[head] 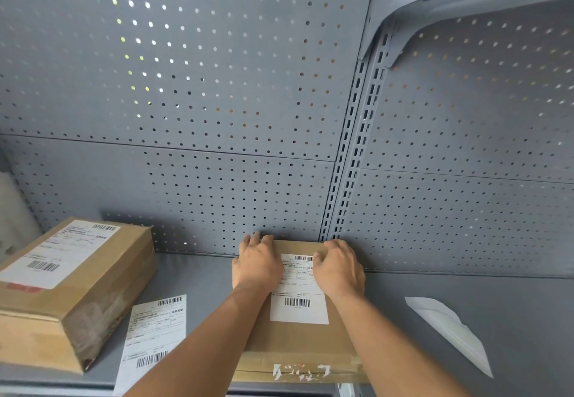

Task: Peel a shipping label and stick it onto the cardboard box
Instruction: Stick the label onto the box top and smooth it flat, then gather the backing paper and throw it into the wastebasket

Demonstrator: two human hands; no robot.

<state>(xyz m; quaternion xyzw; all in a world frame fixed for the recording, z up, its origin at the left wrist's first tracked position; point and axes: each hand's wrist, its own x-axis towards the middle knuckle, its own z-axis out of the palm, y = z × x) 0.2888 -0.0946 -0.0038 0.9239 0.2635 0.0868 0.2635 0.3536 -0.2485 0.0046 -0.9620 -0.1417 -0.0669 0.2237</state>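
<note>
A flat cardboard box [298, 339] lies on the grey shelf in front of me, its far edge against the pegboard. A white shipping label [298, 302] with barcodes sits on its top face. My left hand [256, 261] lies palm down on the box's far left part, fingers reaching the far edge and covering the label's left side. My right hand [340, 264] presses on the far right part, fingers curled over the label's upper right corner. Neither hand grips anything.
A second, thicker labelled cardboard box [74, 288] stands at the left. A loose label sheet [155, 331] lies between the boxes. A curled white backing paper [450, 331] lies at the right. The grey pegboard wall [217, 117] rises behind the shelf [198, 275].
</note>
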